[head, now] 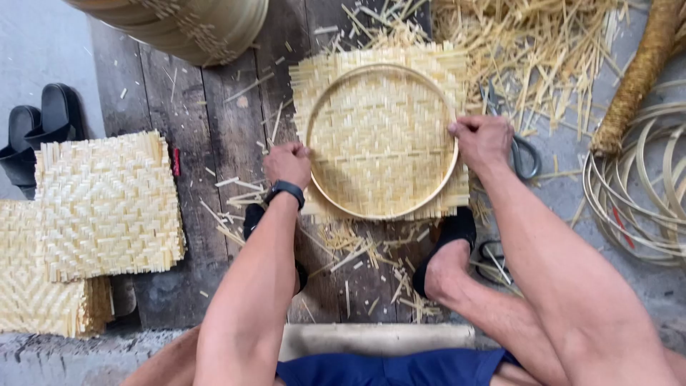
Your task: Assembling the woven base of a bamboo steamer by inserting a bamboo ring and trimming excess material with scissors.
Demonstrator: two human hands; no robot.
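Observation:
A square woven bamboo mat (pixel 379 86) lies on dark wooden planks in front of me, with a round bamboo hoop (pixel 381 214) pressed on top of it. My left hand (pixel 287 163), a dark watch on its wrist, grips the hoop's left rim with closed fingers. My right hand (pixel 482 139) grips the hoop's right rim the same way. Both of my feet in dark sandals rest just below the mat's near edge.
A stack of woven mats (pixel 100 207) lies at left, beside black sandals (pixel 43 125). Scissors (pixel 522 154) lie right of the mat, under my right hand. Coiled bamboo hoops (pixel 636 193), loose bamboo strips (pixel 529 50) and stacked baskets (pixel 186 25) surround the spot.

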